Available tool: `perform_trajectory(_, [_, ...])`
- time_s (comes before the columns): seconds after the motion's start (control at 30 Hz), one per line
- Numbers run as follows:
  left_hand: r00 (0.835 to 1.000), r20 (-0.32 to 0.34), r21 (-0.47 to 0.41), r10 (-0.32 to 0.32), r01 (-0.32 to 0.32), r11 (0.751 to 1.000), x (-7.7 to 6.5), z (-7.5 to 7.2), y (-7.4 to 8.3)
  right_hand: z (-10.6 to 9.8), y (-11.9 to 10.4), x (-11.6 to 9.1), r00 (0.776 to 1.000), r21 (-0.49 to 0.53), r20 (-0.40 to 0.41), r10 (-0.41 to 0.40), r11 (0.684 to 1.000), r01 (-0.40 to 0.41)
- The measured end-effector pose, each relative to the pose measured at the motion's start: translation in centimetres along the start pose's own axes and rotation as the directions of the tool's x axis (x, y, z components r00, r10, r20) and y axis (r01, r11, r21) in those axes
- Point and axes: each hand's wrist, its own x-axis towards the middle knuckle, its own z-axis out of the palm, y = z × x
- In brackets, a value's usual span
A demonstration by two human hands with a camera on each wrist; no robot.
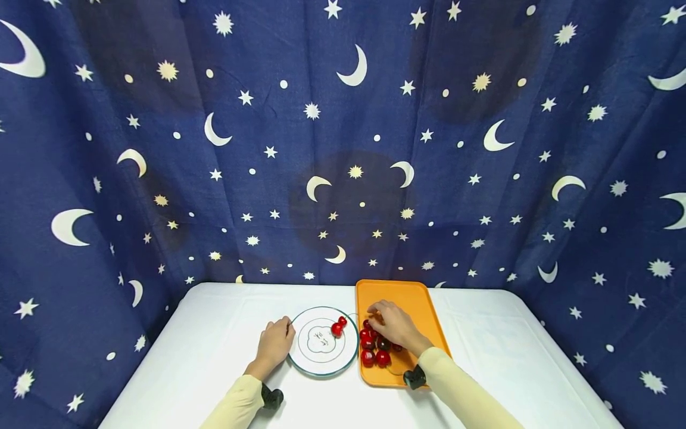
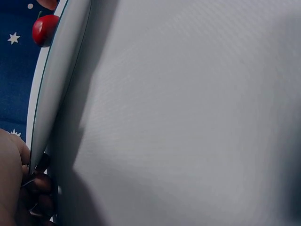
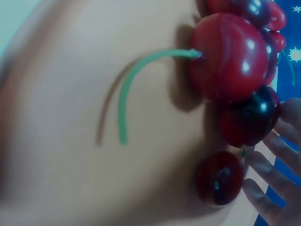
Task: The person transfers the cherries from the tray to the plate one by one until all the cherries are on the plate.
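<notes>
My left hand grips the left rim of a white plate with a dark green edge. In the left wrist view, the thumb lies along the rim and curled fingers reach under it. Two red cherries sit on the plate's right part, and one cherry shows over the rim in the left wrist view. Over the orange tray, my right hand hovers at a cluster of red and dark cherries. Its loosely extended fingers are beside a dark cherry, apparently holding none.
Plate and tray stand side by side on a white-covered table. A cherry with a curved green stem lies at the near part of the tray. Behind the table hangs a blue curtain with moons and stars.
</notes>
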Motion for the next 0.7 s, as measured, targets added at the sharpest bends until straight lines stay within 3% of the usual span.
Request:
perform_trajectory(0.33, [0.999, -0.030, 0.005, 0.012, -0.012, 1.000, -0.20, 0.25, -0.04, 0.14, -0.66, 0.75, 0.994, 0.021, 0.100, 0.047, 0.999, -0.049])
perform_trajectory(0.7, [1.000, 0.011, 0.006, -0.002, 0.002, 1.000, 0.03, -0.06, 0.01, 0.03, -0.97, 0.43, 0.995, 0.026, 0.095, -0.002, 1.000, -0.001])
